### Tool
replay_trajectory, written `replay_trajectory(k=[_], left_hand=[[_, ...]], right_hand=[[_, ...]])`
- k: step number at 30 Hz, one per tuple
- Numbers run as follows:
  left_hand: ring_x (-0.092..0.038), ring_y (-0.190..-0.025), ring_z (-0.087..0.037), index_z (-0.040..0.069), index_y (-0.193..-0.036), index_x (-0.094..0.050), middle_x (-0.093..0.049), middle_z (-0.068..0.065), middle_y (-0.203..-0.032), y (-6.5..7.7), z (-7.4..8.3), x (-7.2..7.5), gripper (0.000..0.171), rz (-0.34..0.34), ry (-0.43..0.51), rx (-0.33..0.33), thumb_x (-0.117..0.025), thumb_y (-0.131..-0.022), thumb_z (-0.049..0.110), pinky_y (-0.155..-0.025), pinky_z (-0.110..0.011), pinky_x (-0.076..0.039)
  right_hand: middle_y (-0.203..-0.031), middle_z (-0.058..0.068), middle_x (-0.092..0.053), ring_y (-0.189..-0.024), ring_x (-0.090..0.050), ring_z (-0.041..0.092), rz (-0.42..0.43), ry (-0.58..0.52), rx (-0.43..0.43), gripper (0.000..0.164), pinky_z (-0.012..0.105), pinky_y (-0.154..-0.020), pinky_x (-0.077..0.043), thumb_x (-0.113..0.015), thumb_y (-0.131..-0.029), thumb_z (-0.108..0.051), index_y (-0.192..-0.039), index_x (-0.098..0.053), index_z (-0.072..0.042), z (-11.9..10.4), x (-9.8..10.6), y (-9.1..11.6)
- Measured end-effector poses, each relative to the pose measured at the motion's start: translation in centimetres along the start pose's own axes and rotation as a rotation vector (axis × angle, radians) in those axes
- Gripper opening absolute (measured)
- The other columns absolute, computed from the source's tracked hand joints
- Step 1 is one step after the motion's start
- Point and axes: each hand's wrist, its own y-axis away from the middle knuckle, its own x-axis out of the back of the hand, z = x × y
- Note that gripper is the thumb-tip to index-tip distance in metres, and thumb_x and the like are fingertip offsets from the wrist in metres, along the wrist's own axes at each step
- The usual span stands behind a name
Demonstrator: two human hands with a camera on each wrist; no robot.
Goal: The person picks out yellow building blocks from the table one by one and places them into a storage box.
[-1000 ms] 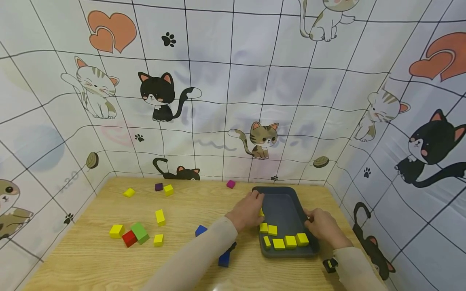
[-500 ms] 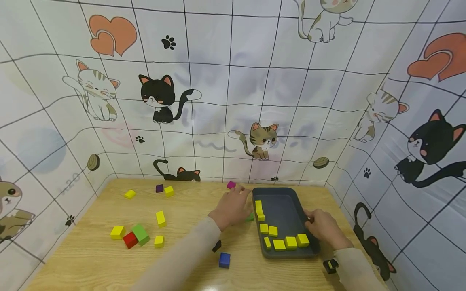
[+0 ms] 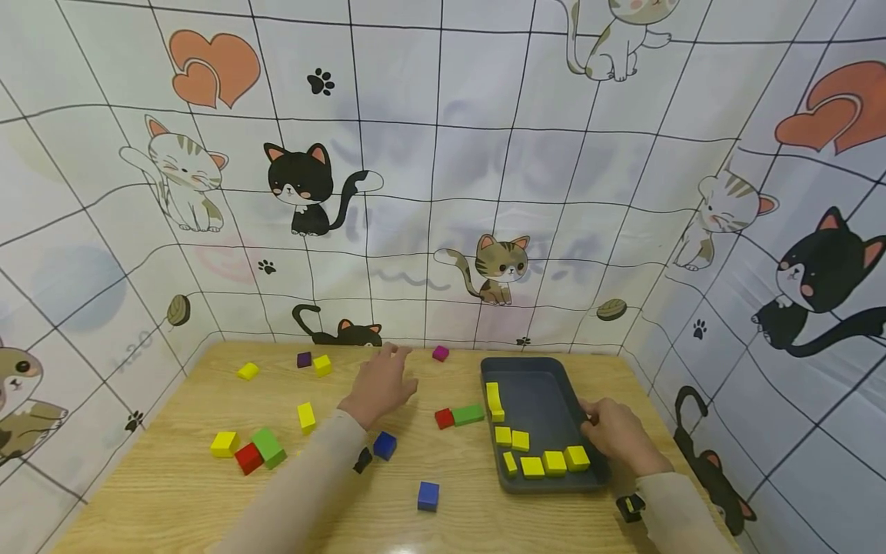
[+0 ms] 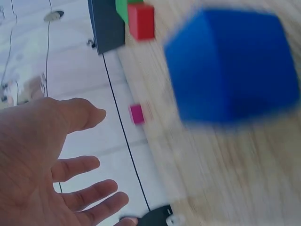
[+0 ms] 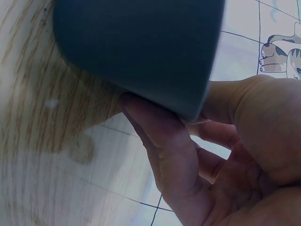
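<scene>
— Held where?
— Just left of the right grip (image 3: 623, 437), pinched at the rim: grey tray (image 3: 543, 404) bearing yellow blocks (image 3: 531, 468).
— In the left grip (image 3: 378, 391)?
— Nothing; loosely spread.
— Handling?
— Probably light, stiff; best rim-held.

L hand (image 3: 379, 388) to tray (image 3: 543, 396): red blk (image 3: 444, 418), grn blk (image 3: 468, 415) in way | gap betw. these & mag. cube (image 3: 440, 353)
</scene>
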Motion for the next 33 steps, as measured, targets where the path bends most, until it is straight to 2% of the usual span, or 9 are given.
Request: replay_trajectory(k=[9, 16, 23, 28, 33], left_hand=[[-0.055, -0.113, -0.042, 0.004, -0.145, -0.048, -0.046, -0.025, -0.137, 0.8, -4.6, 1.4, 0.065, 0.006, 0.032, 0.107, -0.069, -0.090, 0.032, -0.085, -0.059, -0.051], [-0.046, -0.119, -0.051, 0.004, -0.146, -0.048, -0.045, -0.031, -0.137, 1.3, -7.7, 1.7, 0.064, -0.006, 0.024, 0.197, -0.066, -0.089, 0.027, -0.082, -0.067, -0.048], [-0.041, -0.120, -0.055, 0.001, -0.143, -0.050, -0.040, -0.035, -0.139, 2.1, -9.5, 2.6, 0.060, 0.002, 0.009, 0.223, -0.067, -0.090, 0.025, -0.082, -0.069, -0.047], [-0.038, -0.123, -0.056, -0.001, -0.143, -0.049, -0.038, -0.036, -0.140, 2.4, -10.6, 2.7, 0.062, -0.003, 0.011, 0.260, -0.068, -0.090, 0.023, -0.085, -0.069, -0.045], [-0.039, -0.122, -0.056, -0.004, -0.143, -0.046, -0.038, -0.037, -0.139, 2.8, -11.1, 2.9, 0.062, -0.004, 0.049, 0.246, -0.069, -0.090, 0.016, -0.091, -0.066, -0.044]], right_hand=[[-0.128, 0.025, -0.062, -0.046, -0.042, 0.014, 0.000, -0.005, 0.008, 0.049, 0.030, -0.043, -0.038, -0.065, -0.088, -0.005, -0.135, -0.056, 0.006, -0.2, 0.3, 0.1], [-0.106, 0.019, -0.070, -0.050, -0.045, 0.016, -0.003, 0.006, -0.014, 0.051, 0.031, -0.045, -0.039, -0.066, -0.087, -0.005, -0.136, -0.056, 0.005, -0.2, 0.2, 0.1], [-0.120, 0.024, -0.066, -0.049, -0.044, 0.015, 0.001, 0.012, -0.007, 0.050, 0.031, -0.045, -0.039, -0.066, -0.087, -0.005, -0.135, -0.057, 0.005, -0.1, 0.2, 0.1], [-0.110, 0.019, -0.070, -0.048, -0.044, 0.015, 0.011, 0.001, 0.000, 0.050, 0.031, -0.045, -0.040, -0.066, -0.087, -0.005, -0.135, -0.057, 0.004, -0.1, 0.2, 0.0], [-0.101, 0.014, -0.071, -0.047, -0.043, 0.015, 0.006, -0.006, -0.004, 0.050, 0.030, -0.043, -0.039, -0.065, -0.087, -0.005, -0.135, -0.058, 0.004, -0.1, 0.2, 0.0]])
